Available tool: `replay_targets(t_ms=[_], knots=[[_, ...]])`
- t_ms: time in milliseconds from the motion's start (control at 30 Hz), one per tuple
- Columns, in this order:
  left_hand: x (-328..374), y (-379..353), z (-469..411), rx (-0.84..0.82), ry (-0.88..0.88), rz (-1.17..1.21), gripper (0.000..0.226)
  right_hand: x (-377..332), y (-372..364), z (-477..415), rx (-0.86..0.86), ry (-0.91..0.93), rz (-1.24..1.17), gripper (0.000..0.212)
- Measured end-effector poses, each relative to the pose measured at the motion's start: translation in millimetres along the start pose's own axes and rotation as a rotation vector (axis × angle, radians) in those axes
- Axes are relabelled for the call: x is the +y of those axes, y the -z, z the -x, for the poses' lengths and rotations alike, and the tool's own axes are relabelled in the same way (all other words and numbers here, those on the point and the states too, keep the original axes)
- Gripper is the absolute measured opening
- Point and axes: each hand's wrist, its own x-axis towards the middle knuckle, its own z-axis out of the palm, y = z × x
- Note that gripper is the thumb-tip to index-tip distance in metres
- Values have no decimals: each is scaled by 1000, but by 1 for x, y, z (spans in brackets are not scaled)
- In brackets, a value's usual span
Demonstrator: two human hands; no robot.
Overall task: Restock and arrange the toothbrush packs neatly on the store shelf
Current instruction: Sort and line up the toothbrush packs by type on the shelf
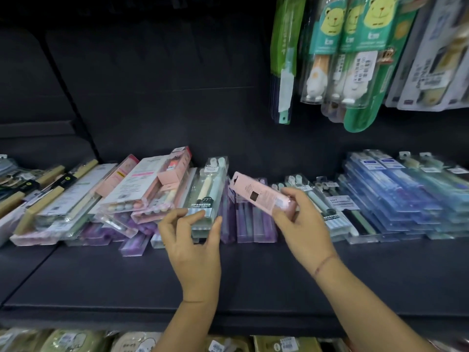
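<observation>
My right hand grips the near end of a pink toothbrush pack, held tilted above the purple packs at the shelf's middle. My left hand grips the near end of a green-and-cream toothbrush pack that lies on a pile, thumb on its right edge and fingers on its top. Left of it lies a loose heap of pink and clear packs. Blue packs are stacked in neater rows at the right.
The dark shelf has bare front surface below the packs. Bear-printed children's toothbrush packs hang above at the right. Wood-coloured packs lie at far left. A lower shelf holds green packets.
</observation>
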Motion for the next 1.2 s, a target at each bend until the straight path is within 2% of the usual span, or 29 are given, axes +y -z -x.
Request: replay_targets(t_ms=[167,300,500,667,733,800,867,967,1133,1200], knots=[[22,4,15,-64,13,58,26,27,62,47,-5,176,122,58],[43,9,38,-131,-77,78,25,40,129,86,105,243,139,57],[93,-6,82,-202,-174,202,26,73,220,124,290,180,109,59],[143,-38,118,-275,-206,287,25,114,279,136,506,142,342,56],[160,-53,129,-308,-224,327,24,136,297,137,565,66,431,51],[176,-69,138,-342,-232,369,22,156,306,140,538,-42,409,53],[190,-84,147,-375,-248,395,22,166,309,143,455,-127,278,56],[203,-103,158,-423,-282,406,25,172,310,140,408,-165,259,54],[217,-128,168,-476,-306,402,27,171,323,125,574,-221,577,46],[224,-135,169,-472,-319,420,26,168,334,128,625,-211,524,45]])
